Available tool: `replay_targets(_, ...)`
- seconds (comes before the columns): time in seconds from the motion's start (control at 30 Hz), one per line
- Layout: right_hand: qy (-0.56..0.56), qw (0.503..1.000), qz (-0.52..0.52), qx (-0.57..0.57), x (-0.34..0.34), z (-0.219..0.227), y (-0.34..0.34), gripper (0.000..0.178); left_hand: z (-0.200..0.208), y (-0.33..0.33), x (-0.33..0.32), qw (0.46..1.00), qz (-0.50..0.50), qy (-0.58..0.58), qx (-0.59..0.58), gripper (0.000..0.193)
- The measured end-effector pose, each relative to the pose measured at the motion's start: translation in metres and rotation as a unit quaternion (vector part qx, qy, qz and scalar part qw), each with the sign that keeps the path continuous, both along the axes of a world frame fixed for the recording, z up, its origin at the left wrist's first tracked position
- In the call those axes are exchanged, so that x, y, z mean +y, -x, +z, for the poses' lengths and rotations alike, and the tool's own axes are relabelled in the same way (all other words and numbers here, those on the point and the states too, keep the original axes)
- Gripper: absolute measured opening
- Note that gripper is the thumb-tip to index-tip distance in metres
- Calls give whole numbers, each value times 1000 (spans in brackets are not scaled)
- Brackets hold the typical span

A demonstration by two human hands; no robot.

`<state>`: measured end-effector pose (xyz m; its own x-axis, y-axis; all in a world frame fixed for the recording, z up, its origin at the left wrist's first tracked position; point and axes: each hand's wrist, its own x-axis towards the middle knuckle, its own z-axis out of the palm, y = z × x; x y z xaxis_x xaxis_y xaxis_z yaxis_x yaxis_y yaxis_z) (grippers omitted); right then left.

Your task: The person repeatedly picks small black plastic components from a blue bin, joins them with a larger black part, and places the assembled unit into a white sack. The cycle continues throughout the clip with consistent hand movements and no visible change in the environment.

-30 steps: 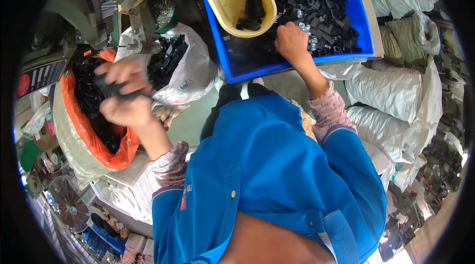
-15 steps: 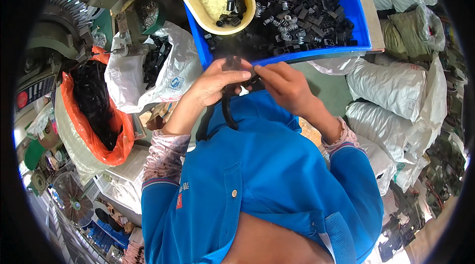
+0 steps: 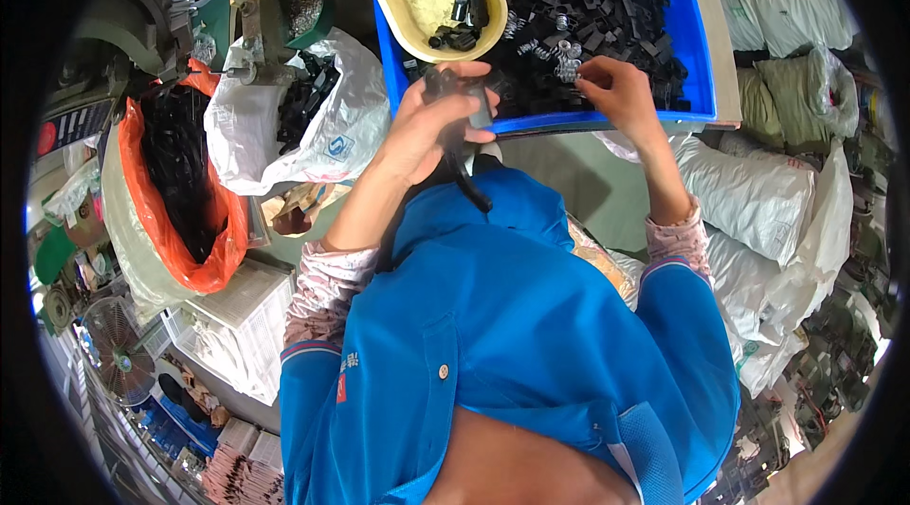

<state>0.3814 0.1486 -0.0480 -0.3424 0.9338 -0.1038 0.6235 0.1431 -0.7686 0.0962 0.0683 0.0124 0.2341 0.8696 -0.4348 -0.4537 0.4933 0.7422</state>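
Observation:
A long black plastic part [image 3: 461, 179] is gripped in my left hand [image 3: 417, 131], its curved end hanging down toward my blue work clothes. Much of the part is blurred or covered by the fingers. My right hand [image 3: 621, 99] reaches over the front edge of a blue bin [image 3: 664, 116], thumb and fingertips pinched together at a small metal coil spring [image 3: 569, 71]. More loose springs [image 3: 561, 22] lie there on a heap of small black plastic pieces [image 3: 626, 27]. A yellow oval tub [image 3: 495, 8] rests over the bin's left side, with a few black parts [image 3: 464, 12] inside.
To the left stand a white sack [image 3: 246, 126] and an orange bag [image 3: 232, 240], both holding black parts. Machinery [image 3: 123, 17] is at the upper left. Stuffed white sacks [image 3: 749, 192] are piled on the right. A fan [image 3: 118, 353] stands at the lower left.
My right hand has left the black part and moved right and up to the springs in the bin. My left hand has risen slightly, still holding and tilting the part.

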Motion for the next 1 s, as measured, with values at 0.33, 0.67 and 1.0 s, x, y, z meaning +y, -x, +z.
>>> replay_targets(0.33,300,892,-143,305,5,14,-34,20,-28,-48,61,993,-46,-36,106,24)
replay_targets(0.67,-116,992,-5,-51,6,-7,-20,25,-27,-54,60,985,-44,-1,169,29)
replay_targets(1.0,-131,959,212,-133,27,-17,23,21,-18,-28,33,994,40,-84,65,30)
